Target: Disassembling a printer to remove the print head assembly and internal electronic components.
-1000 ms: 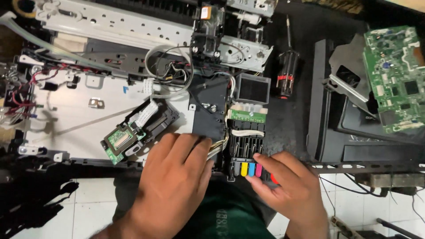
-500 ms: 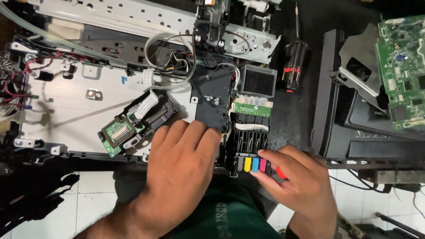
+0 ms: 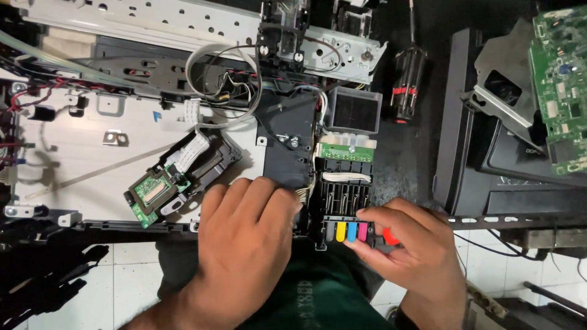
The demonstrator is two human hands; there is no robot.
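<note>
A disassembled printer lies open on the bench. My left hand (image 3: 244,244) rests palm-down on the near edge of the black carriage unit (image 3: 287,140), fingertips on its plate. My right hand (image 3: 409,256) pinches at the row of coloured ink tabs (image 3: 347,231), black, yellow, blue and pink, at the front of the cartridge holder (image 3: 342,195). A small red object (image 3: 391,237) is tucked under its fingers, mostly hidden. A green circuit strip (image 3: 345,151) sits just behind the holder.
A small green board on a black bracket (image 3: 153,197) lies left of my left hand on the white chassis plate (image 3: 79,159). A red-and-black screwdriver (image 3: 406,85) lies at the back. A black housing (image 3: 489,159) and a green circuit board (image 3: 559,79) stand on the right.
My head has moved, so the whole scene has shifted slightly in view. Both hands stay at the same spots; my right fingers have closed in a little on the coloured tabs.
</note>
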